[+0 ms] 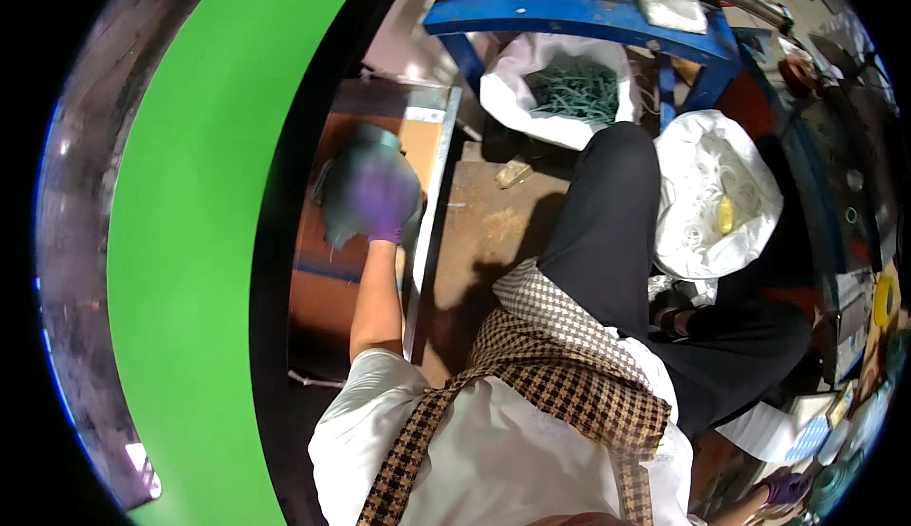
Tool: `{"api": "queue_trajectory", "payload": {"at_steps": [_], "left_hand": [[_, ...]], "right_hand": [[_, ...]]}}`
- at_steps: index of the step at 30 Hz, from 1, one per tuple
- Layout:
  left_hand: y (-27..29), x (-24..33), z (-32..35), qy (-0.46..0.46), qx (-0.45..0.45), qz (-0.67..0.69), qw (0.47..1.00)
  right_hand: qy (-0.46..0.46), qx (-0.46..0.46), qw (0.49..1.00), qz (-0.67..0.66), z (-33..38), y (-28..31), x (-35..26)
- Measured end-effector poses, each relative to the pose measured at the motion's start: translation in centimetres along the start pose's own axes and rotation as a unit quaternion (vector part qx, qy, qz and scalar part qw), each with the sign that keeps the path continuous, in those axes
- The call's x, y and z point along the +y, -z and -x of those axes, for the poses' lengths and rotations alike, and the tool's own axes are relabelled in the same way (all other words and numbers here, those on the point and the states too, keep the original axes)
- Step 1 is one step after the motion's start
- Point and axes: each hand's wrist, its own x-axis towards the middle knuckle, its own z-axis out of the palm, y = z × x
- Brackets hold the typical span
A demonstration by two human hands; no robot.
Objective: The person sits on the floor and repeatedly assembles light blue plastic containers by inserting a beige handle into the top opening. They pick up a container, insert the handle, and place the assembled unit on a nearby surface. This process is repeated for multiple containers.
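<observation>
My left hand, in a purple glove, is stretched out forward over an open brown box with a metal rim. It grips a grey-green bundle that is blurred by motion, so its kind is unclear. My right hand, also in a purple glove, lies low at the right edge beside teal round pieces. Only part of it shows, and whether it holds anything is hidden. My knee in black trousers rises in the middle.
A white sack of green pieces stands under a blue metal frame. A second white sack holding white rings sits right of my knee. A wide green band curves down the left. Clutter and a yellow roll fill the right side.
</observation>
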Motion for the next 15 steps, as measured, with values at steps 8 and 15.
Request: {"api": "queue_trajectory", "payload": {"at_steps": [8,15], "left_hand": [[-0.8,-0.7,-0.2,0.048,-0.049,0.234,0.970],[-1.1,-6.6,0.2,0.392,-0.105,0.585,0.702]], "right_hand": [[-0.144,0.059,0.959,-0.237,-0.8,1.1,-4.0],[0.126,-0.030,0.924,-0.359,-7.2,1.4,-28.7]]}}
